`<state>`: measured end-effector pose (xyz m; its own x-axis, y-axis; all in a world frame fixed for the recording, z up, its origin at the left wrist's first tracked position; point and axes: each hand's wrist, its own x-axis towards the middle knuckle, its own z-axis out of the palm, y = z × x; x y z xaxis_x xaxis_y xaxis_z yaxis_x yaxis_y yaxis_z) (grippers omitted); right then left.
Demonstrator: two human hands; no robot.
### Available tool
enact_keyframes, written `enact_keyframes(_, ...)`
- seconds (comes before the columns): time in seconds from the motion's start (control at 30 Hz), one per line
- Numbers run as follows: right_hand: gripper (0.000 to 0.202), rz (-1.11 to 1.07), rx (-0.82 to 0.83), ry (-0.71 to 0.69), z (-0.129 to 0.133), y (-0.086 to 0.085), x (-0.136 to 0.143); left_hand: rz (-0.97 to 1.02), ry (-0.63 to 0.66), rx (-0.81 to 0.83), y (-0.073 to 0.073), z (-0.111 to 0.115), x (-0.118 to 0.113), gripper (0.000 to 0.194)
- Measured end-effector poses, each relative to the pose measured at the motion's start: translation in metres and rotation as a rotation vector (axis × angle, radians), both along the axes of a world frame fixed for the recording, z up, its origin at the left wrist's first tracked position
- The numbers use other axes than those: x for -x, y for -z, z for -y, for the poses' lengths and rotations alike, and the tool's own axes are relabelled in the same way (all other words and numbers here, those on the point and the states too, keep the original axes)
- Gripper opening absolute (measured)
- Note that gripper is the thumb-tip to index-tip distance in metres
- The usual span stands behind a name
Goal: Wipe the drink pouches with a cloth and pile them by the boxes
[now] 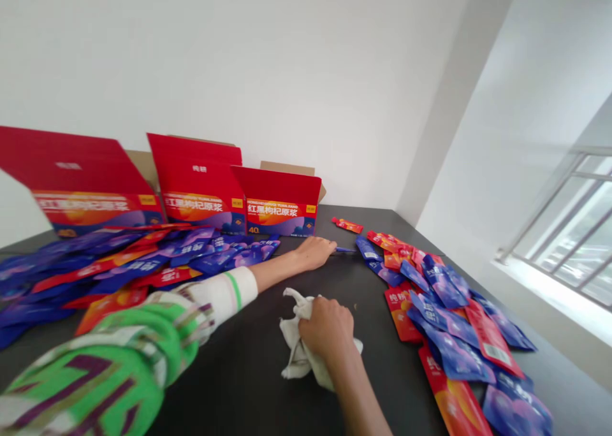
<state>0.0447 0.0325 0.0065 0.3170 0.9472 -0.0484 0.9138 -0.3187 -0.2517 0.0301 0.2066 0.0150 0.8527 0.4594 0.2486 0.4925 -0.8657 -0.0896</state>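
My left hand (315, 252) reaches across the dark table with its fingers closed. A thin blue strip (345, 250) sticks out from its fingertips, like a blue pouch seen edge-on; most of it is hidden. Closer to me, my right hand (329, 326) is closed over a crumpled white cloth (295, 347), pressing it on the tabletop. To the right of both hands lies a loose pile of blue pouches (444, 286) and red pouches (490, 337). A larger heap of blue and red pouches (143, 264) spreads to the left, behind my left sleeve.
Three open red cartons, the left one (102, 203), the middle one (201, 197) and the right one (280, 206), stand along the back with lids raised. One red pouch (348, 225) lies alone near the wall (310, 72). A barred window (568, 225) is at the right.
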Motion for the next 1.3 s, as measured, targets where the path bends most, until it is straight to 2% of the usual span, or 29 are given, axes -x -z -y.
enact_keyframes(0.1, 0.032, 0.0, 0.014, 0.037, 0.0, -0.002, -0.007, 0.026, -0.022, -0.035, -0.018, 0.025, 0.065, 0.031)
enact_keyframes(0.2, 0.032, 0.002, 0.007, 0.091, 0.003, -0.008, -0.016, 0.037, 0.035, -0.092, -0.021, 0.057, 0.143, 0.043)
enact_keyframes(0.27, 0.036, 0.007, -0.013, 0.098, 0.006, -0.013, -0.02, 0.021, 0.018, -0.077, -0.013, 0.083, 0.191, 0.049)
enact_keyframes(0.33, 0.04, 0.018, -0.036, 0.078, 0.008, -0.016, -0.022, -0.01, -0.013, -0.042, 0.001, 0.111, 0.228, 0.054)
enact_keyframes(0.43, 0.042, 0.026, -0.05, 0.014, 0.01, -0.016, -0.011, -0.013, -0.029, 0.047, 0.022, 0.148, 0.26, 0.053)
enact_keyframes(0.53, 0.039, 0.022, -0.056, -0.098, 0.01, -0.011, 0.014, 0.052, -0.042, 0.183, 0.029, 0.174, 0.266, 0.046)
enact_keyframes(0.63, 0.039, 0.018, -0.075, -0.228, 0.012, -0.004, 0.04, 0.123, -0.071, 0.296, 0.024, 0.186, 0.262, 0.06)
enact_keyframes(0.77, 0.041, 0.057, -0.102, -0.329, 0.016, 0.002, 0.058, 0.247, -0.085, 0.418, 0.024, 0.184, 0.256, 0.045)
enact_keyframes(0.87, 0.037, 0.12, -0.123, -0.348, 0.024, 0.001, 0.069, 0.374, -0.164, 0.519, 0.03, 0.177, 0.253, 0.056)
enact_keyframes(0.93, 0.029, 0.124, -0.13, -0.463, 0.031, 0.0, 0.08, 0.431, -0.172, 0.578, 0.032, 0.174, 0.252, 0.057)
enact_keyframes(1.03, 0.02, 0.113, -0.13, -0.607, 0.038, 0.0, 0.093, 0.449, -0.097, 0.644, 0.032, 0.171, 0.25, 0.043)
enact_keyframes(1.1, 0.021, 0.143, -0.121, -0.542, 0.036, 0.001, 0.095, 0.435, -0.112, 0.65, 0.031, 0.171, 0.249, 0.043)
enact_keyframes(1.2, 0.023, 0.224, -0.094, -0.348, 0.03, 0.002, 0.089, 0.393, -0.212, 0.622, 0.03, 0.17, 0.25, 0.053)
enact_keyframes(1.23, 0.023, 0.232, -0.088, -0.334, 0.029, 0.003, 0.088, 0.387, -0.23, 0.615, 0.03, 0.17, 0.25, 0.056)
enact_keyframes(1.3, 0.023, 0.199, -0.09, -0.421, 0.028, 0.003, 0.089, 0.375, -0.197, 0.628, 0.029, 0.169, 0.249, 0.047)
